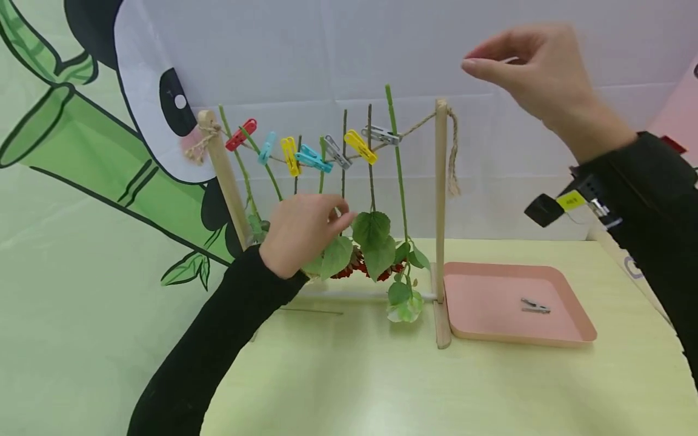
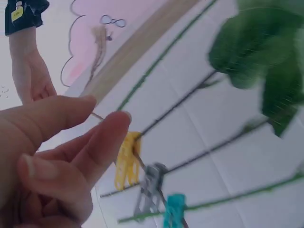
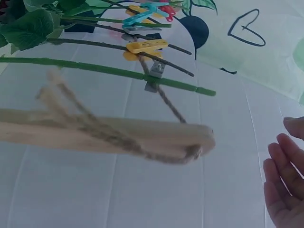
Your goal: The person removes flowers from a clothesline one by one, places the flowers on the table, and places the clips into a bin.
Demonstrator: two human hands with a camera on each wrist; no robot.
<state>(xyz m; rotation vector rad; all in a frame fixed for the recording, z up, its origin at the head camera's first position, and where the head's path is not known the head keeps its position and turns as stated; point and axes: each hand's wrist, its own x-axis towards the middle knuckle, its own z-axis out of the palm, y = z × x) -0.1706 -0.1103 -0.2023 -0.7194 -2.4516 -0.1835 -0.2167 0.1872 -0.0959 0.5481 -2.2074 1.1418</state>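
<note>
A twine line [image 1: 418, 125] runs between two wooden posts, and cut flowers hang head-down from it by their stems. Red [image 1: 242, 135], blue, yellow and grey clothespins clip the stems. At the right end, a grey clothespin [image 1: 382, 134] sits by a long green stem [image 1: 399, 175] with a pale flower [image 1: 405, 309]. My left hand [image 1: 305, 233] is before the leaves; in the left wrist view its thumb and loosely bent fingers [image 2: 102, 147] hold nothing. Raised above and right of the right post [image 1: 440, 206], my right hand [image 1: 545, 75] holds nothing, fingers relaxed in the right wrist view.
A pink tray [image 1: 485, 303] stands on the table right of the frame, with one grey clothespin [image 1: 536, 306] in it. Loose twine [image 1: 452, 157] dangles from the right post. A cartoon-printed cloth [image 1: 82, 254] hangs at the left.
</note>
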